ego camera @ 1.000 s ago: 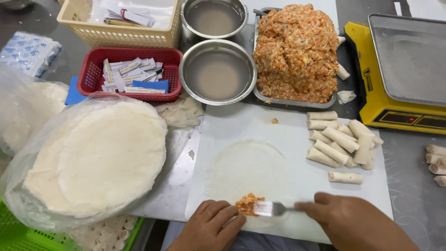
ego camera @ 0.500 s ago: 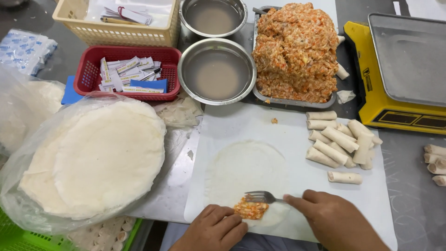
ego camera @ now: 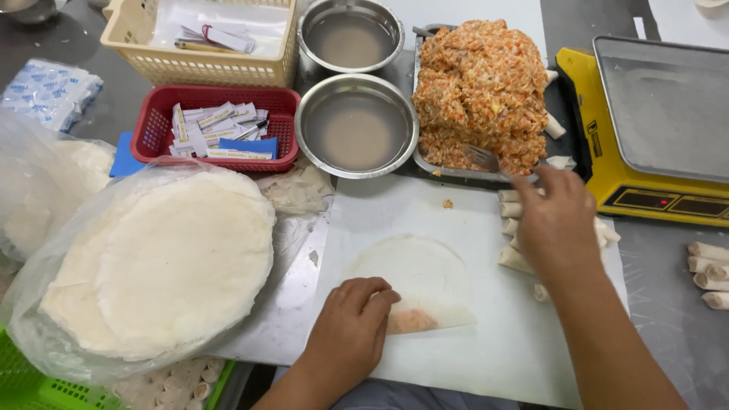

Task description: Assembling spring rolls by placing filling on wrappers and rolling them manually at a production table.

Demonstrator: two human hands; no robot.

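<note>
The left hand lies flat, fingers together, pressing the folded near edge of a thin round wrapper on the white board; orange filling shows through the fold just at 3 o'clock of the fingertips. The right hand is curled around a fork, its tines at the near edge of the heap of orange minced filling in a metal tray at 12 o'clock of the board.

Bare board lies open at 5 o'clock of the wrapper and between the wrapper and the tray, with one crumb there. Finished rolls crowd the board's 3 o'clock edge, partly under the right hand; more rolls lie further out on the bench. At 9 o'clock a bagged stack of round wrappers sits close to the board's edge. Two metal bowls of cloudy liquid stand at 11 o'clock, beside a red basket and a cream basket. A yellow scale with a steel pan closes off 2 o'clock.
</note>
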